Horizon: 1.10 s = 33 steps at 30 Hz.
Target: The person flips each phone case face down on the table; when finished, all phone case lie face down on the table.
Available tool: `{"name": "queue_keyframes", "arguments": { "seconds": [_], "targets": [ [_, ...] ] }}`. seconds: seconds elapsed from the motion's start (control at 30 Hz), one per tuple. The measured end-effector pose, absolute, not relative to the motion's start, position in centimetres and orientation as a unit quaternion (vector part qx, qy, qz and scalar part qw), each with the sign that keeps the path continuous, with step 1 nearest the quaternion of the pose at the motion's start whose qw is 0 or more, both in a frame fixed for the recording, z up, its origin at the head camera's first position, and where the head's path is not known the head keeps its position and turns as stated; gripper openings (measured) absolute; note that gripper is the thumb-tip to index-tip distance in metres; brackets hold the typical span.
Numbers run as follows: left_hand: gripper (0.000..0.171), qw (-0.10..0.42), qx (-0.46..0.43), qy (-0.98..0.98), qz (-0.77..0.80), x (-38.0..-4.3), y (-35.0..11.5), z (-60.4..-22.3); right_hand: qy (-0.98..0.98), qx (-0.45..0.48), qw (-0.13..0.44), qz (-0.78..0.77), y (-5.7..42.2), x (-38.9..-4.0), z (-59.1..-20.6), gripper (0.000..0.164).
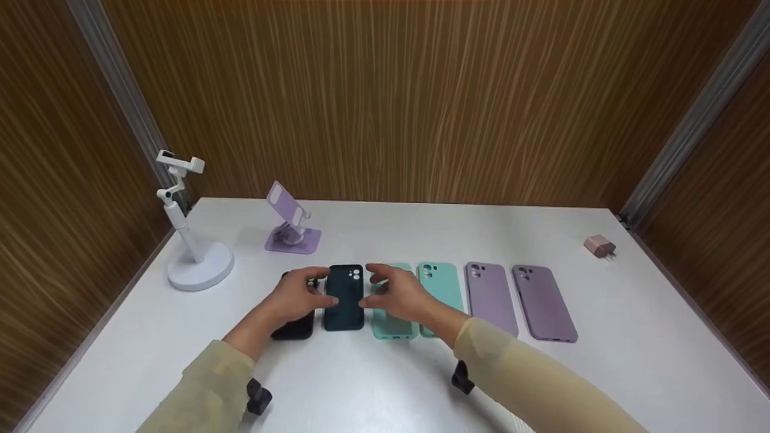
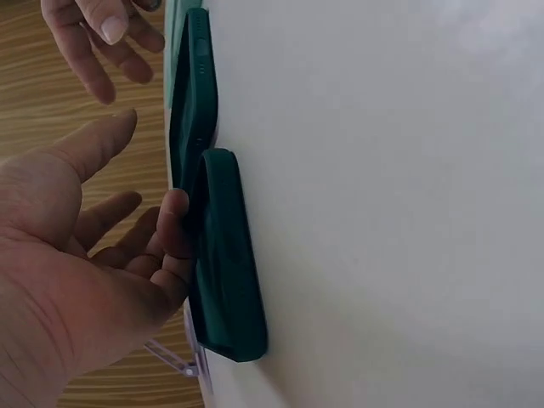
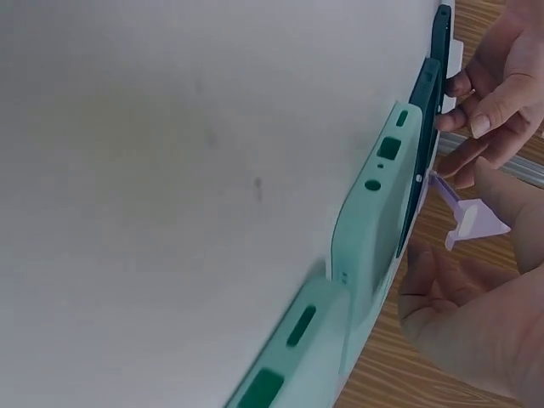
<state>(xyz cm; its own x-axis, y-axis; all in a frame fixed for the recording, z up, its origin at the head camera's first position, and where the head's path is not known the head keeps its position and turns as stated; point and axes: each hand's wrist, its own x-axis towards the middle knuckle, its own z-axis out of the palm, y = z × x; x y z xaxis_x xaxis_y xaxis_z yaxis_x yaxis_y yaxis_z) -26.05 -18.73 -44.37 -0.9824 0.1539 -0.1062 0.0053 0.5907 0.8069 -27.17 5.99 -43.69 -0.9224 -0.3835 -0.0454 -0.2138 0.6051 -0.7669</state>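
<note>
A row of phone cases lies back side up on the white table. My left hand (image 1: 295, 296) hovers over the leftmost dark green case (image 1: 293, 329), hiding much of it; in the left wrist view its fingertips come right beside that case's edge (image 2: 228, 263). Between my hands lies a second dark green case (image 1: 344, 308), with camera holes at its upper right. Over the nearer mint green case (image 1: 394, 329) is my right hand (image 1: 400, 293), its thumb and fingers spread apart. Both hands have loosely bent fingers and hold nothing.
To the right are another mint case (image 1: 442, 285) and two purple cases (image 1: 492, 299), (image 1: 544, 304). A purple phone stand (image 1: 293, 242) and a white round-based stand (image 1: 201, 267) stand at the back left. A pink charger plug (image 1: 599, 246) lies far right. Wood-grain panels (image 1: 385, 108) enclose the table.
</note>
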Motion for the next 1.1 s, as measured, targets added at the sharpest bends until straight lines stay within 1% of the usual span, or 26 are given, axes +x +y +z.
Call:
{"name": "queue_keyframes", "arguments": {
  "seconds": [0.17, 0.6, 0.87, 1.1],
  "targets": [
    [0.069, 0.087, 0.046, 0.894, 0.437, -26.2, -18.8, -44.2, 0.896, -0.149, 0.11, -0.404, 5.3, -27.5, -43.9, 0.077],
    [0.069, 0.08, 0.055, 0.903, 0.418, -26.4, -18.8, -44.5, 0.906, -0.148, 0.109, -0.381, 4.8, -27.5, -44.6, 0.079],
    [0.068, 0.073, 0.066, 0.907, 0.409, -26.4, -18.6, -45.0, 0.909, -0.166, 0.101, -0.368, 4.8, -27.4, -45.1, 0.075],
    [0.067, 0.07, 0.056, 0.915, 0.393, -26.2, -18.2, -45.5, 0.912, -0.175, 0.103, -0.357, 4.9, -27.3, -45.5, 0.074]
  ]
}}
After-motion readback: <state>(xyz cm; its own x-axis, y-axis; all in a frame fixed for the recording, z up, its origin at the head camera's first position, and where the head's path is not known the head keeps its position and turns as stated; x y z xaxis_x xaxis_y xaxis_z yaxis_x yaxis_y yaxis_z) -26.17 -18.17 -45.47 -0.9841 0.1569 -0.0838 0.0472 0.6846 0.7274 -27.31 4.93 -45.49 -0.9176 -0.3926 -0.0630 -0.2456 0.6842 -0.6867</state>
